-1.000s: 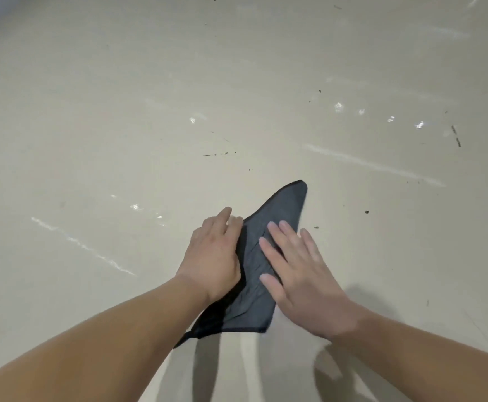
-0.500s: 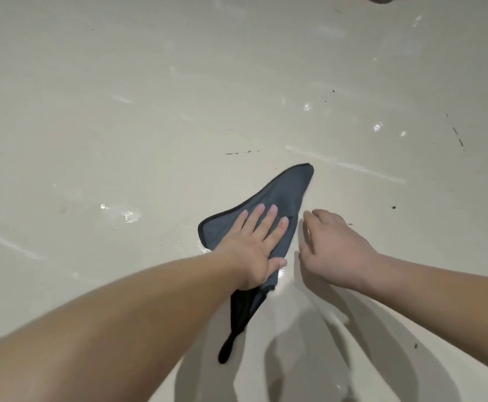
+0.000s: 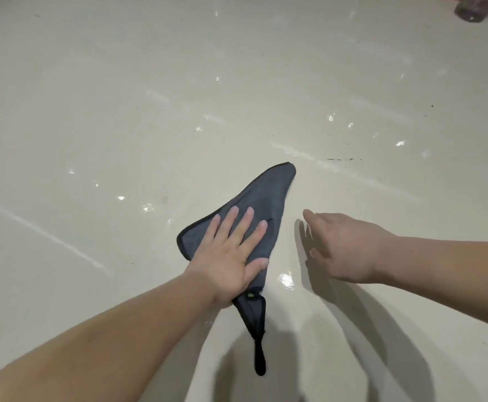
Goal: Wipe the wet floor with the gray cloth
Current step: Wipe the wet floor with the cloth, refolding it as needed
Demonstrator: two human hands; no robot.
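**Left palm down on the cloth, right hand clear**

Your left hand (image 3: 231, 256) lies flat and spread on the gray cloth (image 3: 261, 198), fingers (image 3: 248, 216) splayed, pressing rather than gripping. The cloth sits on the floor (image 3: 92, 97) under that palm, its pointed corner stretching out beyond your fingertips, its narrow dark tail trailing back below your wrist. Your right hand (image 3: 344, 245) sits just beside the cloth, apart from it, loosely open and holding nothing. Wet glints shine between your two hands.
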